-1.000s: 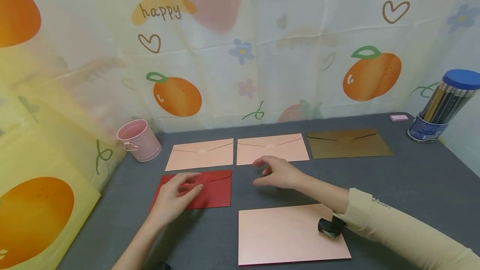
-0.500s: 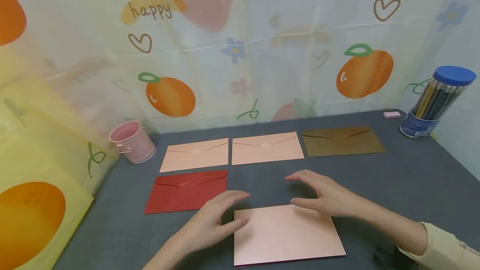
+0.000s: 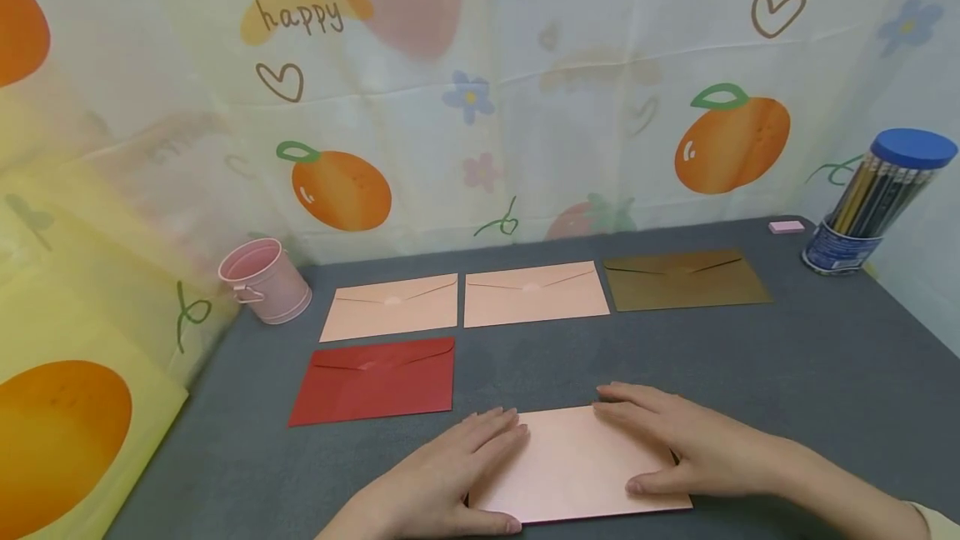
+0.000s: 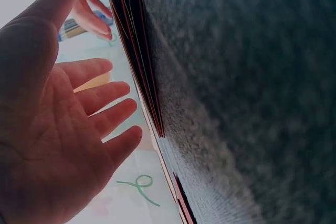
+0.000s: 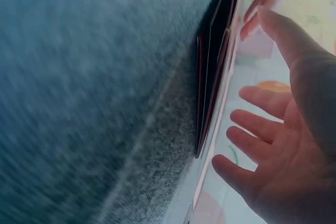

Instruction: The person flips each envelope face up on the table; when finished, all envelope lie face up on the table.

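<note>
Resting flat with fingers straight, the left hand (image 3: pixel 450 473) and right hand (image 3: pixel 682 444) are pressing the pale pink paper envelope stack (image 3: pixel 577 465) on the grey worktop (image 3: pixel 787 373).

Dark grey felt-covered table (image 3: pixel 787 373); a pale pink paper envelope stack (image 3: pixel 577 465) at 6 o'clock, a red paper envelope (image 3: pixel 375 380) at 9, an olive-brown paper envelope (image 3: pixel 684 280) at 1. The backdrop cloth (image 3: pixel 480 107) is cream, printed with oranges, hearts and flowers.
</note>
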Demonstrator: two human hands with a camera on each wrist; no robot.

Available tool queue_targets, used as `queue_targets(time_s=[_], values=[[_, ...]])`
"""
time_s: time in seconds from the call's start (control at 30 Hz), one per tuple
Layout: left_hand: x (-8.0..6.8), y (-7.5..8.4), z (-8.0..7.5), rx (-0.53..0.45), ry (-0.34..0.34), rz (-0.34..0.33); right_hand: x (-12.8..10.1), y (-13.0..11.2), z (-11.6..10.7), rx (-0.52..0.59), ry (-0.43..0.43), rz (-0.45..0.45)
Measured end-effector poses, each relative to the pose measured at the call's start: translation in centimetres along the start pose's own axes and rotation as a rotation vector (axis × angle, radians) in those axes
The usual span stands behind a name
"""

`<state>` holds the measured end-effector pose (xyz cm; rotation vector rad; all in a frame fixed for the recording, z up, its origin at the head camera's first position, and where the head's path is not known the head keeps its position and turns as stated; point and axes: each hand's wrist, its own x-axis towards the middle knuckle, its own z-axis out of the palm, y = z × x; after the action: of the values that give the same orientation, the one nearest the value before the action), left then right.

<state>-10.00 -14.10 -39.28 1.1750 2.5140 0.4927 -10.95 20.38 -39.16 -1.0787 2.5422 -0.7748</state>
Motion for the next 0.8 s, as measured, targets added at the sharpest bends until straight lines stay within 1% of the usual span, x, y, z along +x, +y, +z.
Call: queue_targets(time_s=[0.17, 0.37, 0.5, 0.6, 0.7, 0.8], values=[[-0.2, -0.1, 0.2, 0.037, -0.01, 0.041, -0.7, 0.0, 0.5, -0.025, -0.017, -0.036], [-0.4, 0.0, 0.3, 0.062, -0.03, 0.046, -1.3, 0.2, 1.0, -0.053, -0.025, -0.062], [-0.5, -0.1, 0.3, 0.093, -0.009, 0.059, -1.5, 0.4, 1.3, -0.098, -0.001, -0.09], [-0.5, -0.1, 0.3, 0.108, 0.01, 0.069, -1.4, 0.5, 1.3, -0.126, 0.001, -0.088], [-0.6, -0.1, 0.2, 0.107, 0.021, 0.077, -1.4, 0.6, 1.2, -0.124, -0.014, -0.073], [-0.6, -0.1, 0.0, 0.09, 0.02, 0.077, -1.4, 0.6, 0.9, -0.098, -0.022, -0.066]])
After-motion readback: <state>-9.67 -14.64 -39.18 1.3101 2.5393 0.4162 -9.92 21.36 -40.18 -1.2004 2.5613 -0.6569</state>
